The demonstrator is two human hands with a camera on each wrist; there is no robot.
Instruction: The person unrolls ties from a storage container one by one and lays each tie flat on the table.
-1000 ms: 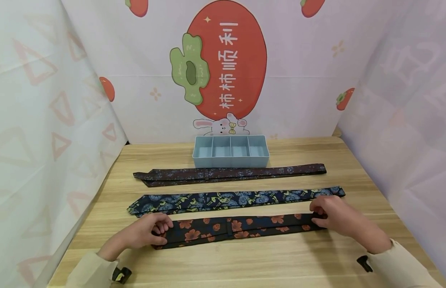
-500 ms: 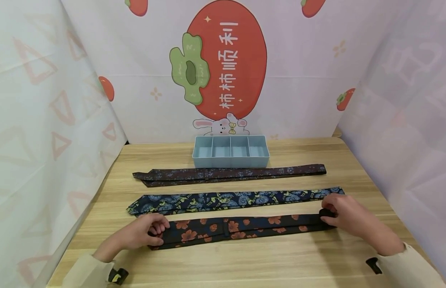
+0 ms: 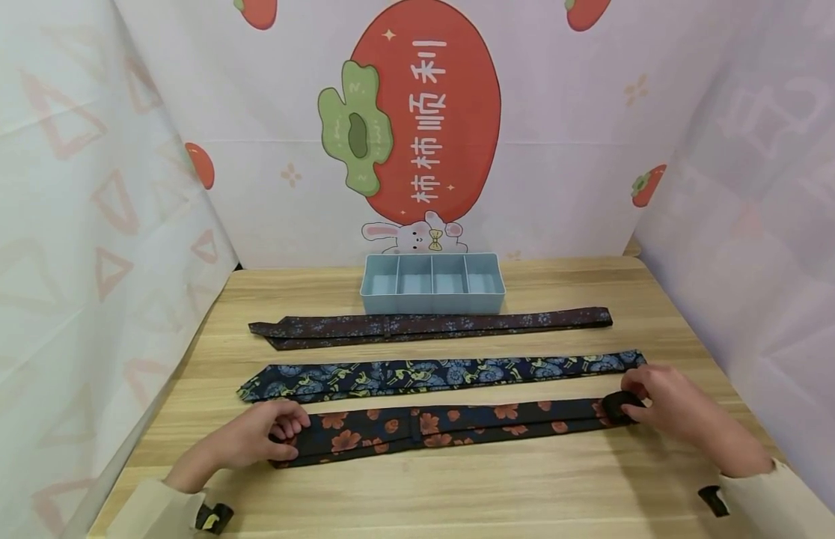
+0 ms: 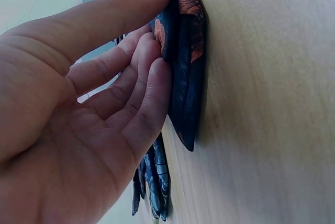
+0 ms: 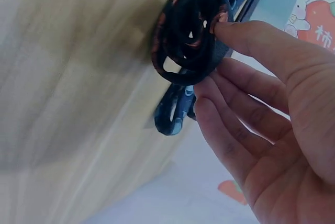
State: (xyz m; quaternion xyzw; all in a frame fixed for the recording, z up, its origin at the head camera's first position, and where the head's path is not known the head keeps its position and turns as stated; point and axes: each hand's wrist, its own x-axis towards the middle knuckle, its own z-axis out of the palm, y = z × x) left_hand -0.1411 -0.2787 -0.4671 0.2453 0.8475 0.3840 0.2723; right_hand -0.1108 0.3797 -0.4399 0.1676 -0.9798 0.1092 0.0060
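A dark necktie with orange flowers (image 3: 364,434) lies across the near part of the table, its keeper loop facing up. My left hand (image 3: 259,434) pinches its left end; in the left wrist view, the thumb (image 4: 120,14) lies over the cloth and the fingers are at its edge. At the other end, my right hand (image 3: 680,412) pinches the tie where it is bent into coiled loops (image 5: 183,72), seen side-on in the right wrist view. Just behind lies a navy necktie with blue and yellow patterns (image 3: 451,373). A dark maroon necktie with small blue flowers (image 3: 431,326) lies farther back.
A light blue box with several compartments (image 3: 432,303) stands behind the ties, near the back edge of the wooden table (image 3: 417,501). Printed cloth hangs at the back (image 3: 559,150) and along both sides.
My left hand has shifted slightly left and my right hand to the right, so the flowered tie spans a wider stretch. Its keeper loop has slid left. The other ties stay put.
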